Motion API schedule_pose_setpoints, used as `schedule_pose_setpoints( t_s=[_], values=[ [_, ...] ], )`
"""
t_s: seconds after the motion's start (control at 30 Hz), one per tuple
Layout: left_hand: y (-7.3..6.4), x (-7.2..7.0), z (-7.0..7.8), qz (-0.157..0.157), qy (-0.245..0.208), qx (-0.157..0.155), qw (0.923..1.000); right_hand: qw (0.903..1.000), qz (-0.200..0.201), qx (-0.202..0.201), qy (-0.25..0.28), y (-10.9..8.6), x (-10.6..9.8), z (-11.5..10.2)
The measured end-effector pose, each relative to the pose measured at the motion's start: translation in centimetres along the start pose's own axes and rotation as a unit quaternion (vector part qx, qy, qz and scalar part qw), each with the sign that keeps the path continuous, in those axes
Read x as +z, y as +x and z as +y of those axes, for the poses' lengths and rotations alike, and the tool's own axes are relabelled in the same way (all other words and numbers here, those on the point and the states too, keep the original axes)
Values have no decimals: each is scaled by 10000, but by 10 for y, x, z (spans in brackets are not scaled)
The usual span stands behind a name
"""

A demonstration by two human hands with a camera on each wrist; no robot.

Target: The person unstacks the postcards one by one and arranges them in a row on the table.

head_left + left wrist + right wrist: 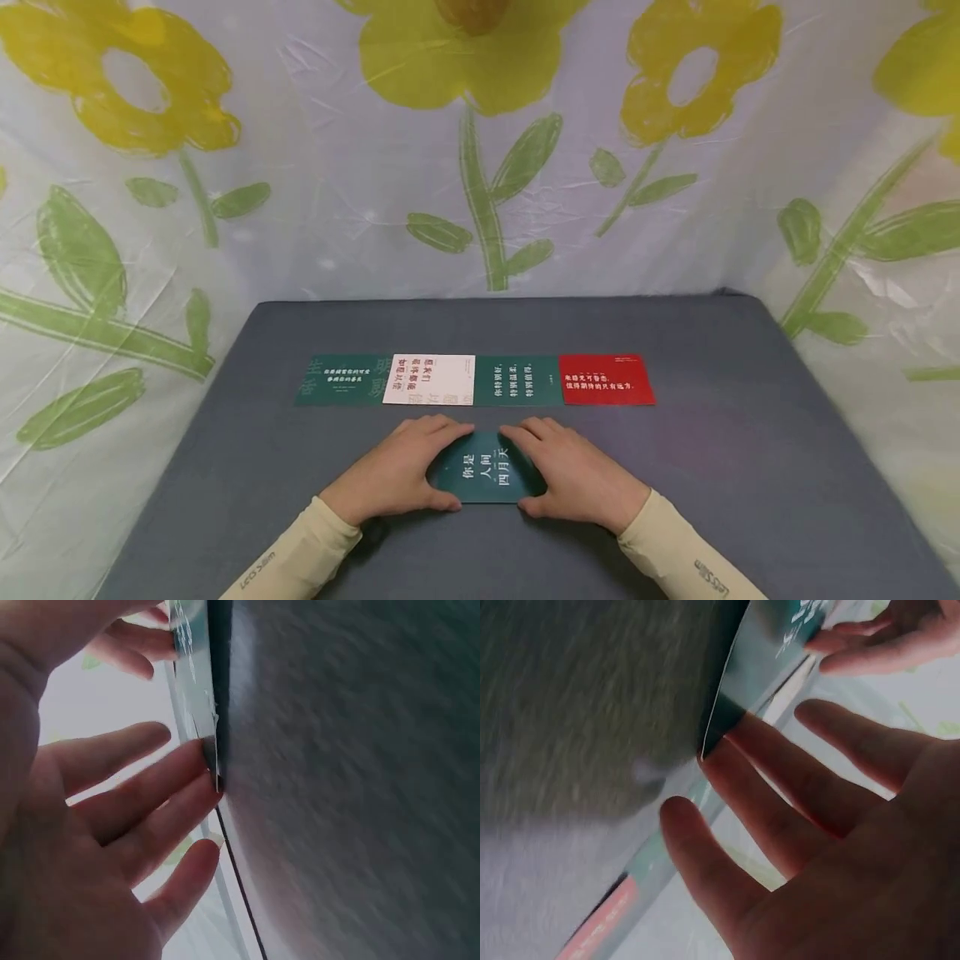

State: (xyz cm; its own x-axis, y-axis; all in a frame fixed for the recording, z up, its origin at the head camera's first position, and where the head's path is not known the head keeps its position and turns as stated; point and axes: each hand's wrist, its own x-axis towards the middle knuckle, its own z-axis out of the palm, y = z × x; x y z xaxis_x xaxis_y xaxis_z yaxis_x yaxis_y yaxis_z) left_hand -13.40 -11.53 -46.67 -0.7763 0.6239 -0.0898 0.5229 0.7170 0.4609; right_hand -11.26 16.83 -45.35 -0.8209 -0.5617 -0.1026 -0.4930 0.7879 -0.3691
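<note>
A dark green card (486, 483) with white Chinese characters lies between the two hands, close over the near middle of the table. My left hand (399, 468) grips its left side, thumb at the near edge and fingers toward the far edge. On the right side, my right hand (579, 473) holds it in the same way. From the left wrist, the card (196, 682) appears nearly edge-on, with fingertips at its corner. In the right wrist view, two fingertips meet the corner of the card (754, 671).
Beyond the hands, a row of cards runs side by side: a green one (341, 392), a white one (431, 392), another green one (487, 367) and a red one (607, 392). They lie on a grey cloth-covered table (712, 483). A flower-printed curtain (322, 167) surrounds its far side and flanks.
</note>
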Motion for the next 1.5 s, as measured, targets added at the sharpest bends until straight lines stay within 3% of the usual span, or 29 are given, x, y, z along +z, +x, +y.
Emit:
schedule_pose_setpoints(
  t_s=[0.1,0.2,0.47,0.6,0.77,0.9,1.13,1.5],
  values=[
    [12,-1,6,36,71,94,9999,9999,80,97,29,-1,-5,8],
    [33,-1,17,86,191,245,9995,9993,188,310,-3,-5,-16,21],
    [113,-7,61,191,699,592,9956,9949,440,877,-237,-23,-57,73],
    [153,-7,79,163,852,598,9944,9929,389,1112,-192,-27,-76,105],
    [205,0,104,221,838,627,9943,9885,162,1502,-115,-35,-95,147],
    [235,13,117,235,918,495,9943,9852,-13,1713,-19,-37,-101,174],
    [251,26,126,80,1173,367,9924,9821,-201,1873,66,-35,-95,190],
    [251,28,111,-120,1186,190,9927,9829,-360,1799,145,-18,-96,195]
  ],
)
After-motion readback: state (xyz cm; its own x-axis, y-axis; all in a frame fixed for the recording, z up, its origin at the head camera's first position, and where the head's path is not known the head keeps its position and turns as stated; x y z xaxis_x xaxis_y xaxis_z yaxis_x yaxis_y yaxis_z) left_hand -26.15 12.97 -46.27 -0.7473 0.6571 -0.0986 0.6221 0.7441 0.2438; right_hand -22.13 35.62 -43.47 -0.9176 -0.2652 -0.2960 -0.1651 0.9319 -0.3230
